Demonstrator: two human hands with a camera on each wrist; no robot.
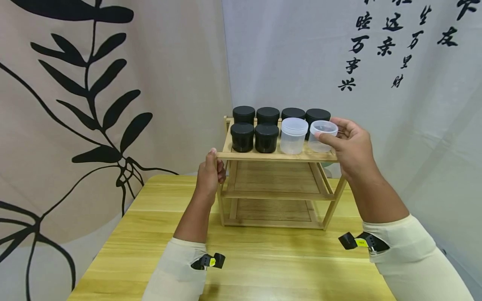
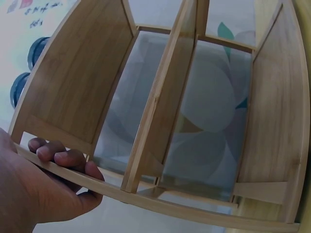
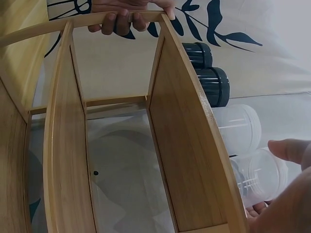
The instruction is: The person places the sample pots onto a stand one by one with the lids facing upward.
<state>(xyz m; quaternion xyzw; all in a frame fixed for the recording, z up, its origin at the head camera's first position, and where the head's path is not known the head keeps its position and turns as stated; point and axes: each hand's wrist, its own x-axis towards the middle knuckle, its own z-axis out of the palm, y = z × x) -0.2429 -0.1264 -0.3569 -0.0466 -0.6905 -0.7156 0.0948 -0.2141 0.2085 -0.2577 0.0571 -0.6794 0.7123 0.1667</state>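
Observation:
A three-tier wooden rack (image 1: 276, 156) stands on the table, with jars in two rows on its top shelf. My left hand (image 1: 209, 172) grips the rack's left side post just under the top shelf; in the left wrist view its fingers (image 2: 70, 158) curl round the wood. With thumb and fingers my right hand (image 1: 355, 148) holds a clear plastic jar (image 1: 321, 144) near its rim, at the right end of the front row. A second clear jar (image 1: 293, 140) sits just left of it. Black-lidded jars (image 1: 266, 139) fill the rest of the front row and the back row.
The rack's middle shelf (image 1: 276, 177) and bottom shelf (image 1: 273, 210) hold no jars. Its feet rest on the yellow wood-grain table (image 1: 263, 259). Close behind hangs a cloth backdrop (image 1: 180, 83) with black leaves and writing.

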